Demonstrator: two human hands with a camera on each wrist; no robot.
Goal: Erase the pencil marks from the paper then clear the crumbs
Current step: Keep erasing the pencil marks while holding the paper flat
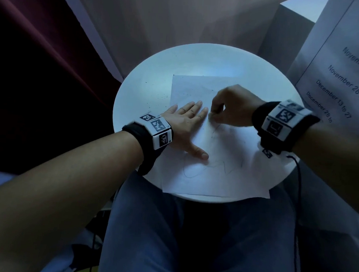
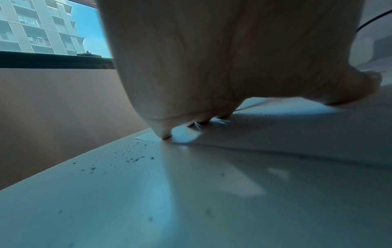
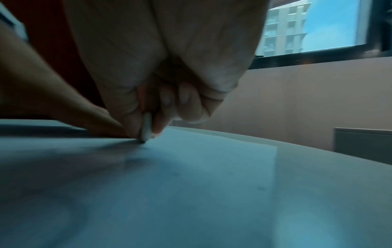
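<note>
A white sheet of paper [image 1: 221,159] lies on a round white table [image 1: 148,75]; faint pencil scribbles [image 1: 214,168] run across its near half. My left hand [image 1: 187,123] lies flat on the sheet's left side, fingers straight and pressing it down. My right hand [image 1: 215,115] pinches a small white eraser [image 3: 146,128], whose tip touches the paper just beside the left fingertips. In the head view the eraser is almost hidden by the fingers. Dark eraser crumbs [image 1: 160,94] are scattered on the table left of the sheet and on its upper part; they also show as crumbs [image 2: 131,158] in the left wrist view.
The paper's near edge overhangs the table above my lap in blue trousers [image 1: 189,241]. A printed sheet with dates [image 1: 346,68] stands at the right. A dark red curtain [image 1: 32,53] hangs at the left. A black cable [image 1: 298,185] drops from the right wrist.
</note>
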